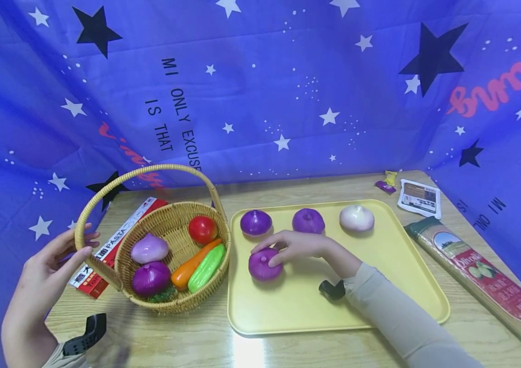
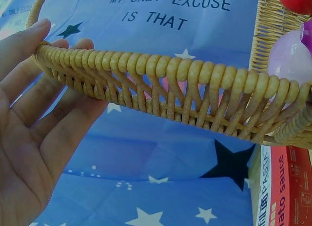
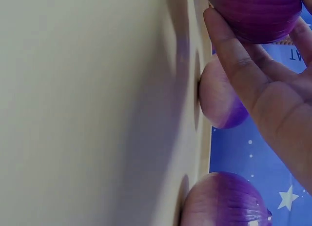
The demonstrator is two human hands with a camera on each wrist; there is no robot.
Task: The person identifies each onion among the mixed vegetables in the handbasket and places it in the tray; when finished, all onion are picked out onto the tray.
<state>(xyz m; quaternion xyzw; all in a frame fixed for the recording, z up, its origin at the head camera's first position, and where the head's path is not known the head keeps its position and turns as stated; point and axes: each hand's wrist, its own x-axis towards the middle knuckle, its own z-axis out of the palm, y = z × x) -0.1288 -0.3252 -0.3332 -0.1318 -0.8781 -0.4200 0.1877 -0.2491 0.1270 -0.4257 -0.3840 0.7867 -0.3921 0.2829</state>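
Note:
My left hand [image 1: 71, 249] rests against the arched handle [image 1: 150, 171] of a wicker basket [image 1: 173, 217]. In the left wrist view the thumb lies over the handle [image 2: 170, 74] and the straight fingers [image 2: 34, 113] lie behind it. The basket holds a pale onion [image 1: 149, 249], a purple onion [image 1: 150, 278], a tomato [image 1: 203, 229], a carrot [image 1: 191, 267] and a cucumber [image 1: 207, 267]. My right hand [image 1: 288, 245] curls over a purple onion [image 1: 264, 267] on the yellow tray [image 1: 380, 291]. The right wrist view shows its fingers [image 3: 253, 74] along that onion [image 3: 258, 16].
Behind the held onion, two purple onions [image 1: 256, 223] [image 1: 308, 221] and a white onion [image 1: 356, 218] line the tray's far side. A red pasta box [image 1: 104, 250] lies under the basket's left. A spaghetti pack [image 1: 486, 278], a white packet [image 1: 420, 198] and sweets [image 1: 386, 183] lie right.

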